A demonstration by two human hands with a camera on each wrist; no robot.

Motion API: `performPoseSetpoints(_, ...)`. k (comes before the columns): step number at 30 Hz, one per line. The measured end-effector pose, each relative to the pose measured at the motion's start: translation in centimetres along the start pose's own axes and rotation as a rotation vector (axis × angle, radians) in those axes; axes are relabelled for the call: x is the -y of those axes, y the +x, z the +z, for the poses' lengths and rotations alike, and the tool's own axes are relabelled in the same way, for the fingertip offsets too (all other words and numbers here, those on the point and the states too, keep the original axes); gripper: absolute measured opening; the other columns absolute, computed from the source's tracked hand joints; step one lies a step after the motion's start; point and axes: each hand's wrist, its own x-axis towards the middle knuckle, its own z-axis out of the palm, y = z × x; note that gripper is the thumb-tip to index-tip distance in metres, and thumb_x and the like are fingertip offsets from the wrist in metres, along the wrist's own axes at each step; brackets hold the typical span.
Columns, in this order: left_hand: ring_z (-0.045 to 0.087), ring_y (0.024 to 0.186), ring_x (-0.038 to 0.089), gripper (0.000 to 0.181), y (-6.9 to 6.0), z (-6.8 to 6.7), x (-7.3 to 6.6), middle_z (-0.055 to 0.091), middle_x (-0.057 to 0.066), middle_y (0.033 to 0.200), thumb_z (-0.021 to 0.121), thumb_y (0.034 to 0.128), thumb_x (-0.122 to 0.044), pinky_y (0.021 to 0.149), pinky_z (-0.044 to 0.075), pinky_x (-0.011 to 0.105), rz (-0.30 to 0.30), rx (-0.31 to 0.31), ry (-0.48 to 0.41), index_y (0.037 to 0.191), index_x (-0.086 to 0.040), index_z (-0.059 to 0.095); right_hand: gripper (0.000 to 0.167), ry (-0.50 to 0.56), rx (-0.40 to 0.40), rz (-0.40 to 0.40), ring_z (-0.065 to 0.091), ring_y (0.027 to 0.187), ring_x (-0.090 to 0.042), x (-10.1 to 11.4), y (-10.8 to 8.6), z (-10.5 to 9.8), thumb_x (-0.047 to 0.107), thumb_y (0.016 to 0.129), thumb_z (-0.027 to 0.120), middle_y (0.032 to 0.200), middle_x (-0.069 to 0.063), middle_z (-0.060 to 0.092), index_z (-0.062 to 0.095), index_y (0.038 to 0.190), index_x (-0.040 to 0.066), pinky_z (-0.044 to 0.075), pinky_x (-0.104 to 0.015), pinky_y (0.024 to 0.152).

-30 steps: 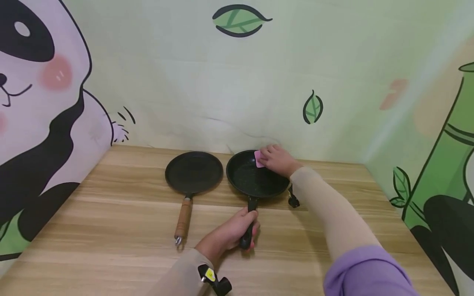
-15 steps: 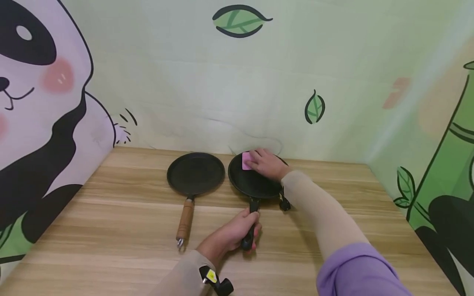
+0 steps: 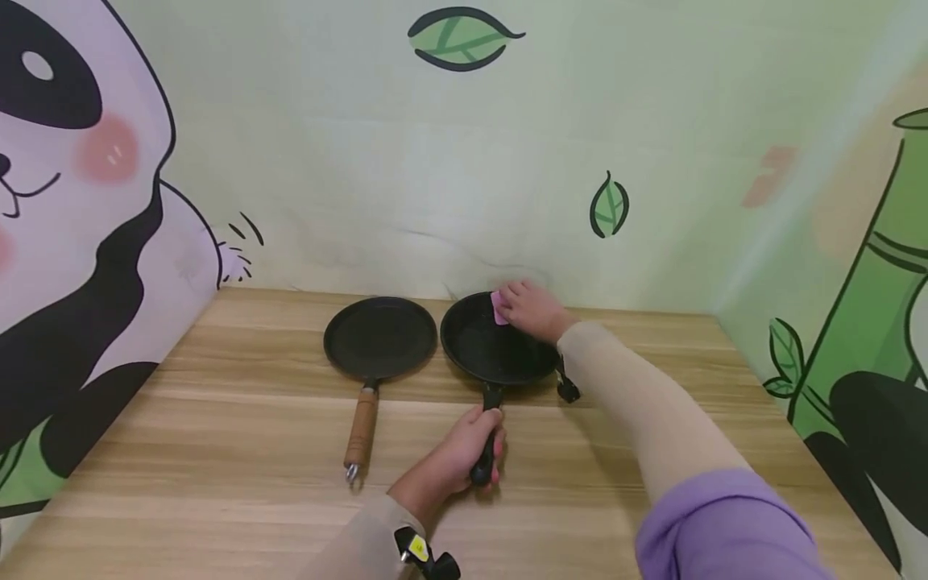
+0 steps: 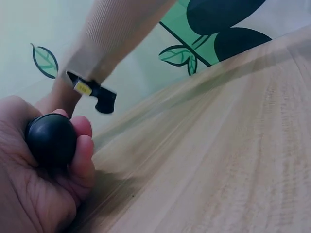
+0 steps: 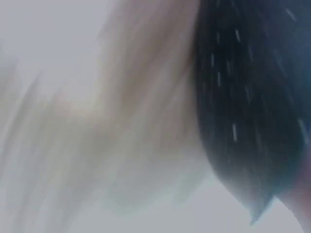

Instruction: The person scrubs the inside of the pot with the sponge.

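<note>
My left hand (image 3: pixel 467 447) grips the black handle (image 3: pixel 482 463) of a deep black frying pan (image 3: pixel 486 350) on the table. In the left wrist view, fingers and palm wrap round the rounded handle end (image 4: pixel 51 141). My right hand (image 3: pixel 532 310) reaches over the pan and holds a pink sponge (image 3: pixel 499 308) against the inner wall at its far side. The fingers cover most of the sponge. Motion blurs the right wrist view, where the dark speckled pan (image 5: pixel 248 97) fills the right part and the sponge cannot be made out.
A flat black pan (image 3: pixel 380 338) with a wooden handle (image 3: pixel 361 427) lies just left of the frying pan. Both pans stand near the back of the wood-grain table (image 3: pixel 217 451), close to a painted wall (image 3: pixel 326 161).
My right hand wipes with the sponge inside the pan, first to the left and then back toward the right. The left hand stays on the handle, and the flat pan stays put.
</note>
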Motion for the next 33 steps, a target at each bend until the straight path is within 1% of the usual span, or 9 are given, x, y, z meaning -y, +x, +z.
performPoseSetpoints(3,0.050,0.036,0.012,0.023,0.0,0.1,0.2,0.046,0.001,0.065,0.041,0.1037,-0.027,0.030,0.039,0.024,0.018,-0.042,-0.005,0.108,-0.004,0.041,0.011,0.032,0.094,0.030,0.055,0.102,-0.030,-0.6,-1.3,-1.2,0.015,0.096,0.068,0.108,-0.014,0.063,0.074,0.100,0.007,0.049,-0.042,0.091)
performPoseSetpoints(7,0.050,0.036,0.012,0.021,0.2,0.0,0.1,0.047,0.001,0.065,0.041,0.1036,-0.026,0.030,0.039,0.025,0.024,-0.061,0.002,0.104,-0.005,0.042,0.027,0.150,0.244,0.030,0.056,0.088,-0.029,-1.0,-2.9,-4.0,0.035,0.095,0.069,0.091,-0.011,0.066,0.073,0.085,0.010,0.050,-0.042,0.083)
performPoseSetpoints(10,0.049,0.036,0.013,0.022,0.3,-0.2,-0.1,0.046,0.001,0.066,0.042,0.1034,-0.028,0.031,0.039,0.025,0.017,-0.076,0.016,0.102,-0.006,0.043,0.033,0.281,0.364,0.025,0.059,0.087,-0.028,-1.0,-3.3,-5.8,0.045,0.093,0.069,0.088,-0.007,0.069,0.080,0.088,0.013,0.051,-0.042,0.083)
performPoseSetpoints(14,0.049,0.037,0.013,0.022,0.4,-0.3,-0.1,0.046,0.001,0.066,0.041,0.1038,-0.029,0.031,0.040,0.025,0.005,-0.068,0.020,0.105,-0.006,0.043,0.034,0.484,0.547,0.027,0.068,0.092,-0.022,-0.6,-3.2,-7.2,0.047,0.095,0.066,0.095,0.001,0.075,0.082,0.099,0.017,0.055,-0.039,0.088)
performPoseSetpoints(17,0.049,0.038,0.013,0.022,0.5,-0.3,0.0,0.046,0.001,0.066,0.041,0.1043,-0.028,0.032,0.041,0.025,-0.002,-0.042,0.013,0.107,-0.006,0.042,0.034,0.613,0.627,0.029,0.070,0.099,-0.020,0.0,-3.2,-7.8,0.044,0.098,0.063,0.103,0.001,0.076,0.081,0.106,0.016,0.054,-0.039,0.093)
performPoseSetpoints(20,0.049,0.037,0.013,0.023,0.6,-0.2,0.1,0.046,0.001,0.065,0.040,0.1045,-0.028,0.032,0.041,0.025,0.001,-0.033,0.015,0.108,-0.005,0.041,0.028,0.713,0.604,0.019,0.068,0.103,-0.019,0.8,-3.1,-7.9,0.035,0.100,0.062,0.109,0.001,0.075,0.079,0.112,0.016,0.053,-0.039,0.097)
performPoseSetpoints(26,0.049,0.038,0.013,0.021,0.6,-0.3,0.2,0.045,0.001,0.065,0.036,0.1058,-0.027,0.033,0.041,0.026,-0.015,0.007,0.027,0.107,-0.006,0.039,0.026,0.858,0.362,-0.007,0.059,0.090,-0.016,2.8,-2.9,-6.6,0.024,0.098,0.063,0.101,-0.001,0.072,0.077,0.117,0.013,0.051,-0.034,0.084)
performPoseSetpoints(29,0.049,0.038,0.012,0.018,0.6,-0.4,0.1,0.044,0.001,0.065,0.035,0.1060,-0.027,0.033,0.042,0.025,-0.026,0.033,0.029,0.105,-0.009,0.037,0.029,0.847,0.232,0.007,0.056,0.088,-0.014,3.9,-2.4,-5.2,0.029,0.099,0.064,0.098,-0.001,0.068,0.075,0.122,0.016,0.049,-0.031,0.080)
performPoseSetpoints(33,0.048,0.038,0.012,0.020,0.6,-0.2,0.0,0.043,0.000,0.066,0.035,0.1059,-0.028,0.033,0.041,0.025,-0.037,0.054,0.030,0.107,-0.009,0.037,0.033,0.771,0.146,0.046,0.059,0.094,-0.018,4.8,-1.2,-4.2,0.032,0.100,0.063,0.106,-0.005,0.069,0.071,0.129,0.019,0.050,-0.034,0.087)
